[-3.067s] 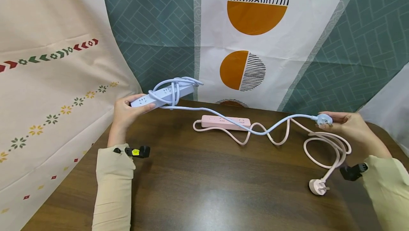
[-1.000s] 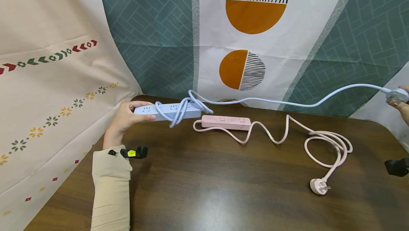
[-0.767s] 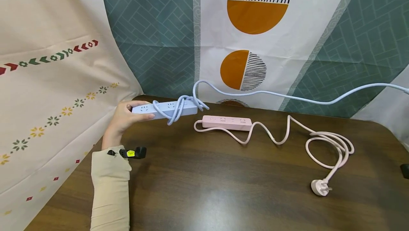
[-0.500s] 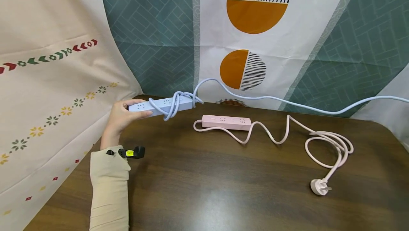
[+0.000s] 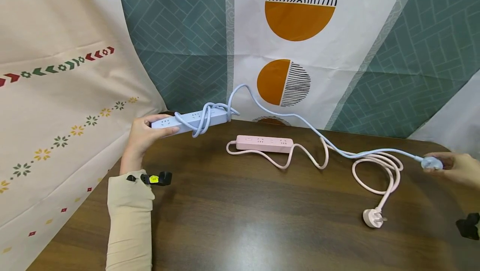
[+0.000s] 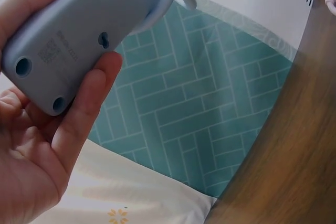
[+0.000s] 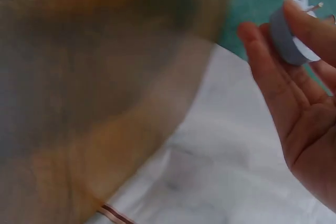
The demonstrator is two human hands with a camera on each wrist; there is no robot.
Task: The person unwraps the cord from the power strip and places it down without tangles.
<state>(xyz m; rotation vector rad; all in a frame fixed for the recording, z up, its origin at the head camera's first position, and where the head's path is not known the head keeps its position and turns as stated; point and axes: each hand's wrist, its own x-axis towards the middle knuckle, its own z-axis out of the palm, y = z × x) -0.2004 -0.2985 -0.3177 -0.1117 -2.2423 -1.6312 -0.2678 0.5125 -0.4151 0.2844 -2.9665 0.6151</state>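
Observation:
My left hand (image 5: pixel 144 135) grips one end of a light blue power strip (image 5: pixel 191 121), held up off the table at the back left. Its underside, with screw holes, faces the left wrist view, where fingers (image 6: pixel 86 95) and thumb clasp it. Part of the blue cord (image 5: pixel 258 102) is wound loosely round the strip's other end; the rest arcs rightward. At the far right my right hand (image 5: pixel 459 167) pinches the blue plug (image 5: pixel 431 163) between thumb and fingers. In the right wrist view the plug (image 7: pixel 286 38) shows a metal prong. The cord passes over part of a pink cord.
A pink power strip (image 5: pixel 264 143) lies on the dark wooden table (image 5: pixel 262 204) near its back edge. Its pink cord (image 5: pixel 393 175) snakes right into a loose coil, ending at a pink plug (image 5: pixel 373 218). Patterned cloths (image 5: pixel 187 54) hang behind and at the sides.
The right hand went out of view at the right with the blue plug, then came back in, lower. The blue cord sagged onto the pink cord, which shifted slightly left. The left hand kept its grip.

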